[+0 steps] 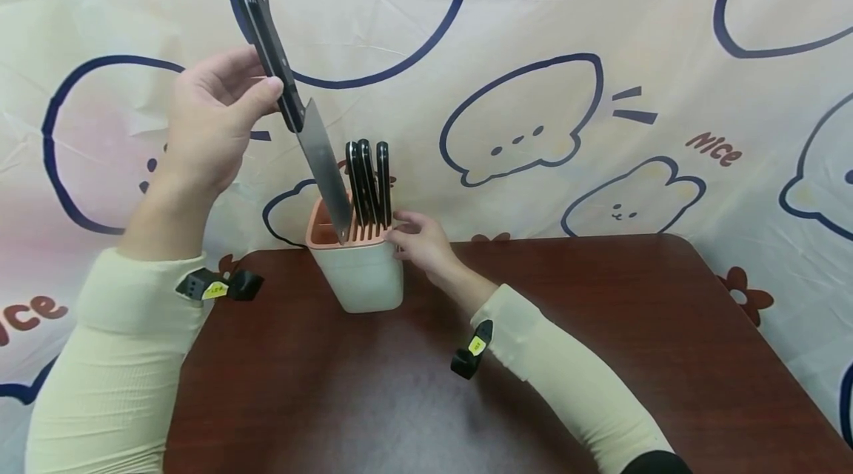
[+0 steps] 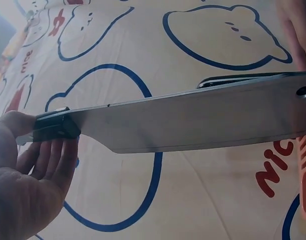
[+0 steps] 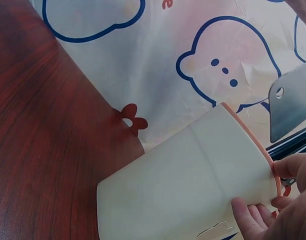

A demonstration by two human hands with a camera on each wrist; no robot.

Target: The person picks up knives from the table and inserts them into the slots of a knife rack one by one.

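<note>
My left hand [image 1: 213, 115] grips the black riveted handle of a cleaver [image 1: 325, 170], thumb on one side and fingers on the other. The wide blade slants down over a white knife block [image 1: 360, 280] with an orange slotted top. In the right wrist view the blade's squared end, with a small hole [image 3: 280, 93], shows just beyond the orange rim. Several black-handled knives [image 1: 369, 181] stand upright in the slots. My right hand [image 1: 426, 246] holds the block's right rim, thumb on the outer wall and a finger over the edge.
The block stands near the back edge of a dark red-brown wooden table [image 1: 413, 400]. Close behind hangs a cream cloth [image 1: 520, 22] with cartoon outlines. An open orange compartment [image 1: 323, 229] lies at the left of the block's top.
</note>
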